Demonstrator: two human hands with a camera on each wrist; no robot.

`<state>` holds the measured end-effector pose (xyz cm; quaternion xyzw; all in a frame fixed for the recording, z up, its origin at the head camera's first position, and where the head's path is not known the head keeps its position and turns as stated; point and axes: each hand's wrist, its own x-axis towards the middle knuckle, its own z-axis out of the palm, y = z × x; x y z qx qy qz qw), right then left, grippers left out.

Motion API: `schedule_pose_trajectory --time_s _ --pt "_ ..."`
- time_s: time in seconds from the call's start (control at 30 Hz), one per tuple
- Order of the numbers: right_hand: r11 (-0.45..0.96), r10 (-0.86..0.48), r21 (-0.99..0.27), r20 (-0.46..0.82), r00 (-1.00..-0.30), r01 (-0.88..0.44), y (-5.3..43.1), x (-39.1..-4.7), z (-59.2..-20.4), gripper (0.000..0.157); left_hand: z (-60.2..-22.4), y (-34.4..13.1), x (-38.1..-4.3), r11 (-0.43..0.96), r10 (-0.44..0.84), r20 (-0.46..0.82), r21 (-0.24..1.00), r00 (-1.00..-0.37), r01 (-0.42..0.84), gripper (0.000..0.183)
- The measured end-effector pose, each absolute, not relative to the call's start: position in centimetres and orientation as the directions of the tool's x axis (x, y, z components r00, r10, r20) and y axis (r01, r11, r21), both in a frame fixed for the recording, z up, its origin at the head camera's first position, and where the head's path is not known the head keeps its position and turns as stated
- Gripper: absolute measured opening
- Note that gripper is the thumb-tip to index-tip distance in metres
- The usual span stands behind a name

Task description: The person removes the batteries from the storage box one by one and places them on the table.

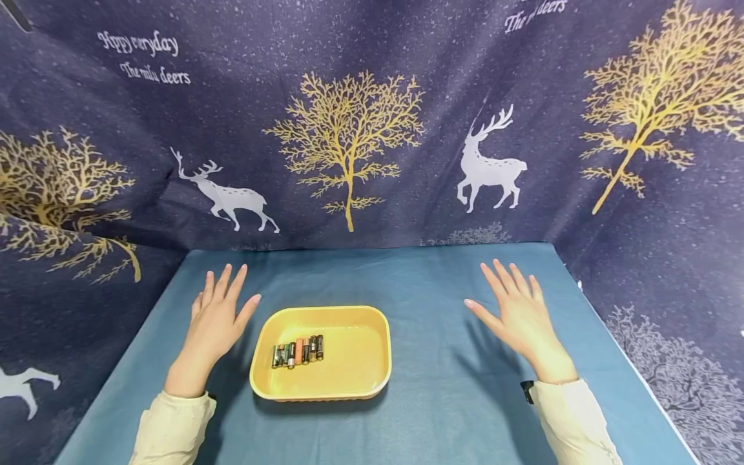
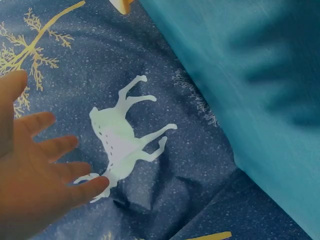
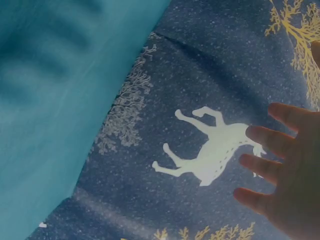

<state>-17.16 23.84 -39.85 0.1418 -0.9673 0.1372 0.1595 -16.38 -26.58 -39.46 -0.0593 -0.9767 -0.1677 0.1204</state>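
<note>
A yellow rectangular tray (image 1: 360,387) stands on the blue-green tabletop, a little left of the middle. Inside it, towards its left side, several small batteries (image 1: 299,352) lie side by side in a row; one is orange, the others mostly dark. To the left of the tray my left hand (image 1: 216,326) hovers with fingers spread, holding nothing. My right hand (image 1: 523,320) is held over the right part of the table, fingers spread and free of any object, well apart from the tray. Both wrist views show the hands with extended fingers.
A teal cloth (image 1: 430,413) covers the table. Behind it and at both sides hangs a dark blue curtain (image 1: 395,213) printed with yellow trees and white deer. A dark band (image 1: 527,391) shows at the right sleeve cuff.
</note>
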Motion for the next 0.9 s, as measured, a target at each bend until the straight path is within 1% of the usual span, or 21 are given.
schedule_pose_trajectory --time_s 0.5,0.9 --pt "0.885 -0.3 -0.232 0.38 -0.875 -0.404 22.2 -17.6 -39.2 0.073 -38.8 -25.9 -16.1 0.933 0.134 0.277 0.288 -0.952 0.215 0.057" --pt "0.859 -0.356 -0.253 0.334 -0.873 -0.446 20.3 -17.4 -39.2 0.073 -39.7 -25.0 -15.9 0.923 0.189 0.255 0.283 -0.948 0.26 0.049"
